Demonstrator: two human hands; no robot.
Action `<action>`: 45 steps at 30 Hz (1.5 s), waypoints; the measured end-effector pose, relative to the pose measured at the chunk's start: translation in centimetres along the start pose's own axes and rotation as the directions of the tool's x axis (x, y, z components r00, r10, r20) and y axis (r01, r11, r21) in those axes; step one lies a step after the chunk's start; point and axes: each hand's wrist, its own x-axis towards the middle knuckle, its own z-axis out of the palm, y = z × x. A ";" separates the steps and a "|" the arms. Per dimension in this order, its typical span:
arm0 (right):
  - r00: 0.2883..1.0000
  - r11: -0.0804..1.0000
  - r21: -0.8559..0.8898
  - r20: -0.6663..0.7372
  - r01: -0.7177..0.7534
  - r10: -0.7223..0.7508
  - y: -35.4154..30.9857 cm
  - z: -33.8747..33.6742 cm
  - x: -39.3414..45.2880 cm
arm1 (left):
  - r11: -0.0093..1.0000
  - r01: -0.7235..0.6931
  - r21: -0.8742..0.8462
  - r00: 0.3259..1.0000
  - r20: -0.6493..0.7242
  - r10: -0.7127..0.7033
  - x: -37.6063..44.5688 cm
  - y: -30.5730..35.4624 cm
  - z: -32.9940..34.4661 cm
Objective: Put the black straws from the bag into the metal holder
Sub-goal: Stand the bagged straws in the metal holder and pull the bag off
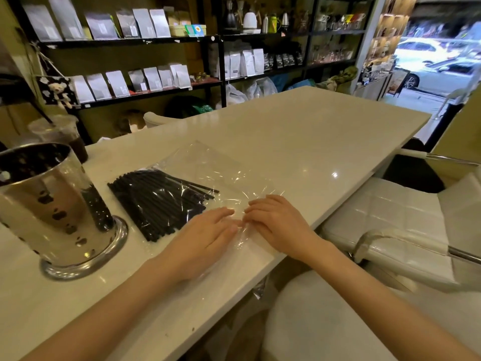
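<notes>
Two bare hands low on a white counter (299, 131), both resting on a clear plastic bag (208, 165) near the counter's front edge; left hand (205, 238) palm down, fingers extended and flat over the bag's near end, nothing clasped; right hand (276, 220) palm down just beside it, fingers bent slightly and pressing or pinching the crinkled film, hard to tell which; fingertips of both nearly touching over the wrinkled plastic. Black straws (156, 201) bundled inside the bag, lying flat and slanted, just left of the left hand, a few thin ends fanned out toward the bag's middle. Metal holder (52, 204) upright at far left on a round flared base, shiny and perforated, near the straws but apart from them. Iced drink cup (67, 136) behind the holder; white chairs (390, 217) on the right beside the counter.
</notes>
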 end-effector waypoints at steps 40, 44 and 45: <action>0.716 0.691 0.214 0.344 -0.690 0.608 3.8 0.7 8.4 | 0.656 0.473 -0.589 0.624 -0.302 -0.721 -3.2 -2.8 -3.2; 0.661 0.537 0.386 0.446 -0.750 0.603 4.1 0.9 10.8 | 0.386 0.408 -0.827 0.569 -0.100 -0.816 -4.3 -2.7 -3.6; 0.665 0.535 0.395 0.448 -0.747 0.598 3.9 0.9 11.3 | 0.332 0.366 -0.869 0.563 -0.077 -0.823 -4.5 -2.8 -3.8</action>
